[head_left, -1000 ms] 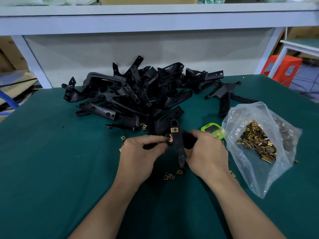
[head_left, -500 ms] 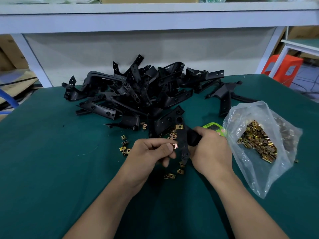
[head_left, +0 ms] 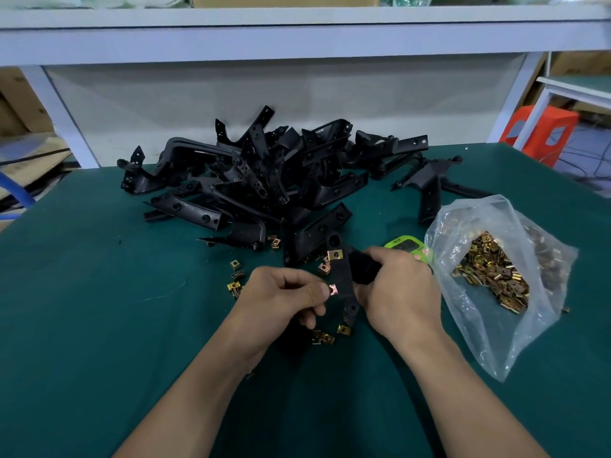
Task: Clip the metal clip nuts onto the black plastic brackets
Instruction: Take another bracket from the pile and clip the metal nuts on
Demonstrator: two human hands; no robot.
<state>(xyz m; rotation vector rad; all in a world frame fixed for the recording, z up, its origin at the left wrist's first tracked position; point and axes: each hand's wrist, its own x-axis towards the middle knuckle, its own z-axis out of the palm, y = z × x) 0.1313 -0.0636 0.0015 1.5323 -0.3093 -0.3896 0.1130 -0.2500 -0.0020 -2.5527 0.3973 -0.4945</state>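
Observation:
My right hand (head_left: 401, 289) grips a black plastic bracket (head_left: 344, 279) and holds it upright above the green table. One brass clip nut (head_left: 334, 255) sits clipped on the bracket's upper end. My left hand (head_left: 284, 299) pinches a second clip nut (head_left: 333, 289) and holds it against the bracket's left edge at mid-length. Loose clip nuts (head_left: 236, 276) lie on the mat to the left of my hands, and a few more (head_left: 325, 337) lie under them. A pile of black brackets (head_left: 264, 180) covers the middle of the table behind my hands.
An open clear plastic bag (head_left: 496, 285) full of clip nuts lies at the right. A green timer (head_left: 405, 247) sits between the bag and my right hand. A white shelf frame (head_left: 297, 34) runs across the back. An orange stool (head_left: 542, 130) stands beyond the table's right corner.
My left hand drew back from the bracket with a clip nut and now holds it at the bracket's mid-length edge. My right hand tilted the bracket more upright.

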